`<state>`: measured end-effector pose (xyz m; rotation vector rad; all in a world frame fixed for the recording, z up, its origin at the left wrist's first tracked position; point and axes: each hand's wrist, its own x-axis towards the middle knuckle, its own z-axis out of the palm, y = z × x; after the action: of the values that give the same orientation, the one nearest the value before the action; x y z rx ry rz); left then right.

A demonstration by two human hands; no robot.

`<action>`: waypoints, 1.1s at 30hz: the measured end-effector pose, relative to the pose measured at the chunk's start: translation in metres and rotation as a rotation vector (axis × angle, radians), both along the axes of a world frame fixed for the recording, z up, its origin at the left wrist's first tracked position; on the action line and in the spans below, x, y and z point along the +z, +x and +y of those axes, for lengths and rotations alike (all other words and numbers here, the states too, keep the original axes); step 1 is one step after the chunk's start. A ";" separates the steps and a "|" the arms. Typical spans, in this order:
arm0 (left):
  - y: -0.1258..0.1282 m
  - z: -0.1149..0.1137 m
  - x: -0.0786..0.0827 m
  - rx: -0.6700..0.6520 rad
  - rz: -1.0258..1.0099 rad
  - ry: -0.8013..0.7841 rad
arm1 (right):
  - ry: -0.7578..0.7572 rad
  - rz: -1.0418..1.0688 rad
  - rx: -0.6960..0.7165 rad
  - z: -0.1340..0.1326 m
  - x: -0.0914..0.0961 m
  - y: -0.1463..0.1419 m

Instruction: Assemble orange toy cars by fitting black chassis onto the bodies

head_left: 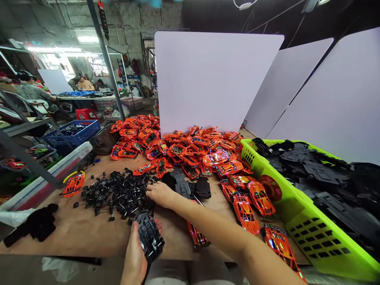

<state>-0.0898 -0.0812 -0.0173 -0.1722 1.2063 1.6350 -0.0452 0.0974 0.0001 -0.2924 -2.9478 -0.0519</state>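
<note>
Left hand (136, 253): at the near edge of the counter, holding a black plastic toy-car chassis (149, 236) upright and slightly tilted, underside facing up.
Left fingers (158, 226): curled around the chassis from behind; only the tips show past its far edge. Pressed against it; exact grip partly hidden.
Right hand (162, 194): reaches across the body, palm down, at the near-right edge of the wheel pile.
Right fingers (151, 189): loosely spread, touching the wheels; no pinch visible.
Wheels: black toy wheel-and-axle sets (118, 194) lie in a loose heap on the counter (59, 233), just far of the chassis.
Loose chassis: two black chassis pieces (192, 186) lie just beyond the right hand, beside the wheels.
Car bodies: a large pile of orange toy-car bodies (178, 152) covers the far middle of the counter. Several lie nearer right; one (197, 233) sits under the right forearm. A single body (73, 185) lies apart on the left.
Basket: a lime-green plastic basket (311, 233) on the right is filled with black chassis (314, 174).
Backdrop: white partition boards (213, 75) stand along the far edge.
Far left: a blue plastic crate (73, 134) sits beyond the counter; a co-worker (32, 91) stands further back.
</note>
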 end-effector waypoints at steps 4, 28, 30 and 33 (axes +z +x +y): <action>-0.008 0.001 -0.004 -0.020 -0.011 0.069 | 0.000 0.000 -0.018 0.006 -0.002 0.009; -0.032 0.018 0.008 -0.066 0.103 0.052 | -0.114 0.103 -0.050 0.008 0.003 0.008; -0.031 0.014 0.011 -0.053 0.105 0.077 | -0.163 0.140 -0.101 0.010 0.010 0.016; -0.025 0.012 0.019 -0.068 0.096 0.116 | -0.247 0.200 -0.163 0.004 0.021 0.033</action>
<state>-0.1146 -0.0694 0.0017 0.0197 1.1729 1.6642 -0.0119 0.1018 0.0213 -0.5381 -2.7244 0.3042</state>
